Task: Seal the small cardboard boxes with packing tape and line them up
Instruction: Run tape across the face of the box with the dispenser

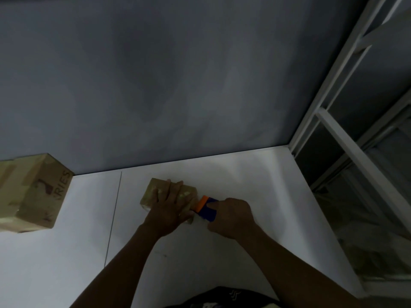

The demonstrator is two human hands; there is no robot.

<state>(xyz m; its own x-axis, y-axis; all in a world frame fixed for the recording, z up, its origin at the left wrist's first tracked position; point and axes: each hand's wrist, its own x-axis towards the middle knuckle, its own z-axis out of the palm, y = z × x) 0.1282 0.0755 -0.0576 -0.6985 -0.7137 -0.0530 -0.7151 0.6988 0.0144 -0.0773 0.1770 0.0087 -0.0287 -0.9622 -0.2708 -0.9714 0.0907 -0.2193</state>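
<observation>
small box [154,193] was set on white surface [66,252], near wall [155,85]. L hand [170,207] was laid flat on its top, fingers straight & spread, pressed down, nothing gripped. tape dispenser [208,207] (blue/orange) was held just right of small box, gripped by R hand [231,215], fingers curled round it. bigger taped box [35,194] w/ "RIES" print was seen well left of small box, window frame [347,141] far right.

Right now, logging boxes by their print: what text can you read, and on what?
"RIES": sideways on the larger cardboard box, seemingly a word's end; mark beside it blurred.
No print shows on the small cardboard box under the left hand.
None on the tape dispenser in the right hand.
White marks on the dark garment: unreadable.
</observation>
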